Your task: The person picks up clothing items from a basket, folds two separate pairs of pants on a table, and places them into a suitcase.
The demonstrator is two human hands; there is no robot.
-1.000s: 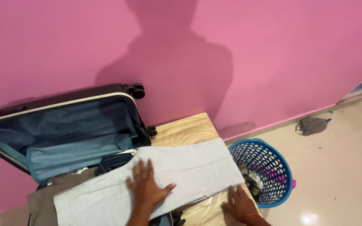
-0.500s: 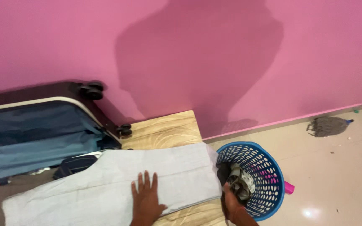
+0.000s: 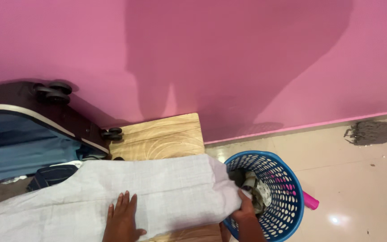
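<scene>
pressing flat grey woven cloth (image 3: 157, 188), left hand (image 3: 122, 220).

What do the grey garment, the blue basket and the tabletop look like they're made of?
Grey garment: soft woven cloth, likely cotton, matte with a fine weave and creases. Blue basket: moulded plastic, slightly glossy, wall full of regular holes. Tabletop: wood or a wood-look laminate; pale grain swirls show, but which of the two is unclear.

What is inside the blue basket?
Inside the blue basket lies a crumpled grey and white cloth. The right hand and the grey garment's edge cover part; anything beneath the cloth is hidden.
</scene>
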